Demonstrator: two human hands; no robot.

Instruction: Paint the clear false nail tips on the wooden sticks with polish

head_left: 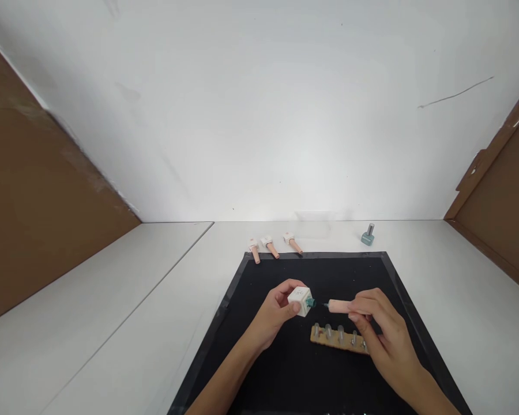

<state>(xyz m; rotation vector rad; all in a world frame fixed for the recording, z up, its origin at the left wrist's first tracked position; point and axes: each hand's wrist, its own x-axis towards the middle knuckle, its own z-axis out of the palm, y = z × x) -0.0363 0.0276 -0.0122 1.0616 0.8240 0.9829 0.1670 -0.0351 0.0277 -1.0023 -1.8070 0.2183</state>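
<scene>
In my left hand is a white, boxy nail polish bottle, tipped so that its green-stained neck points right. My right hand grips a pink nail polish cap whose thin dark brush points left at the bottle's mouth, a small gap apart from it. Below both hands lies a tan strip bearing several clear nail tips in a row. My right hand covers the strip's right end.
Three white bottles with pink caps lie at the black mat's far left edge. A grey-blue polish bottle stands beyond the mat's far right. Brown cardboard panels flank the white table, with a white wall behind.
</scene>
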